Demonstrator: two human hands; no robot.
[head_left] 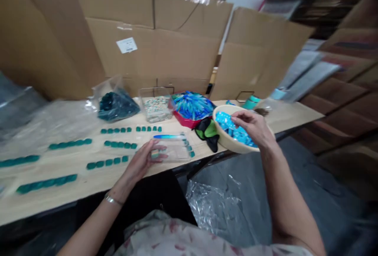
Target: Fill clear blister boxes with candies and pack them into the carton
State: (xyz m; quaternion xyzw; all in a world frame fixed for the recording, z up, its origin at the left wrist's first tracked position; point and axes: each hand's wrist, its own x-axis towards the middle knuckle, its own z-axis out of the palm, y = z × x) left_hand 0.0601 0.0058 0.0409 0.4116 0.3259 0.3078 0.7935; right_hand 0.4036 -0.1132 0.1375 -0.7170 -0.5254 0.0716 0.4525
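My left hand (144,161) curls around the near edge of a clear plastic box (174,150), with a few teal tiles inside and along its far side. A thin blue strip (167,136) lies along the box's back edge. Several rows of teal tiles (118,144) run across the wooden table to the left. My right hand (251,127) hangs with curled fingers over a tilted cream bowl (227,109) filled with light blue pieces (233,130). Its fingers touch those pieces, and whatever they may pinch is hidden.
Along the table's back stand a bag of dark teal pieces (116,105), a clear tub of mosaic tiles (156,106) and a red tray of blue shards (192,106). Cardboard sheets (153,47) rise behind. Crumpled plastic (212,209) lies below the table edge.
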